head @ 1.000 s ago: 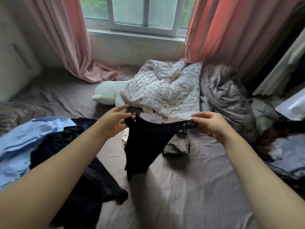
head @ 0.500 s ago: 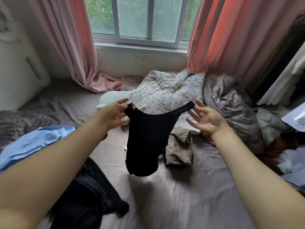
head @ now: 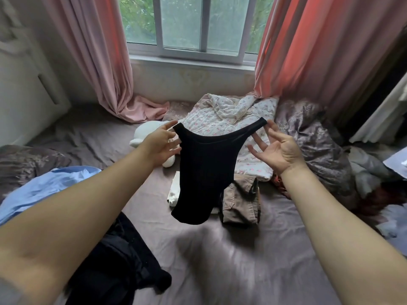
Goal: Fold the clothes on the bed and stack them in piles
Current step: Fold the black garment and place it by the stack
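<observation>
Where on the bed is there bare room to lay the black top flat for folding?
One free patch: the sheet in front, between the black clothes pile and the right forearm, below the khaki garment. Another lies far left, before the pink curtain. The middle and right are crowded: floral quilt, grey duvet.

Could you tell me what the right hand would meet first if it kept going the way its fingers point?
Probably the black top's strap: the right hand is open, fingers spread just short of it. The floral quilt lies behind, though depth is unclear.
</observation>
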### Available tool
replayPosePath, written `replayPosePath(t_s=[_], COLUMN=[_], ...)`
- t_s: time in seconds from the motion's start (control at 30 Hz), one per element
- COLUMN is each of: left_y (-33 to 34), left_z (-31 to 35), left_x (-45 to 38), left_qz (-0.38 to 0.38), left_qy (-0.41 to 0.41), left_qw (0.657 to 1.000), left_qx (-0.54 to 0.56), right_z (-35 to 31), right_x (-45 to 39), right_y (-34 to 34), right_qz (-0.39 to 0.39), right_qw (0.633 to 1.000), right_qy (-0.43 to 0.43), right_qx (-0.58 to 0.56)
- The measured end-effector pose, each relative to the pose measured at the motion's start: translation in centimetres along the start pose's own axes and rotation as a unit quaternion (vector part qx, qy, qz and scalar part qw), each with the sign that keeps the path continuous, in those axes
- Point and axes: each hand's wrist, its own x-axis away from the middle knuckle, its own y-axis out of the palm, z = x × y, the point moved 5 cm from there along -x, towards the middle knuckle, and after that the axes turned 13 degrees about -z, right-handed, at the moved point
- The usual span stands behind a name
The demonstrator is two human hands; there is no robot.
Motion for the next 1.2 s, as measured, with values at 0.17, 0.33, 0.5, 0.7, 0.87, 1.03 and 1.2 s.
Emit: replayPosePath(t_s=[0.17,0.33,0.5,0.7,0.87,1.03,1.2], left_y=[-0.9,-3.8,-6.9,-9.8,-11.9,-12.6,-13.5], left_z=[-2.9,-10.3,-21.4,-35.1,-43.4,-46.5,-48.4], left_x=[1.0,3.9,9.2,16.2,22.3,25.2,26.2], left_qz=[-0.008,0.043,0.111,0.14,0.167,0.12,0.113], left_qy=[-0.037,-0.131,-0.267,-0.404,-0.473,-0.486,-0.487], left_qw=[0.999,0.99,0.957,0.904,0.86,0.84,0.823], left_qx=[-0.007,-0.032,-0.02,-0.025,-0.094,-0.211,-0.27], right_z=[1.4,6.8,15.3,24.6,30.8,33.9,35.8], right_x=[1.0,4.2,10.4,19.7,25.7,29.2,30.9], right_y=[-2.1,-5.7,-10.0,-17.7,-21.4,-23.2,-24.0], right_qz=[0.037,0.123,0.142,0.173,0.203,0.193,0.182], right_qw=[0.999,0.986,0.921,0.782,0.748,0.741,0.746], right_qy=[0.022,0.113,0.34,0.534,0.571,0.578,0.565], right_qx=[-0.007,0.015,0.129,0.27,0.271,0.283,0.301])
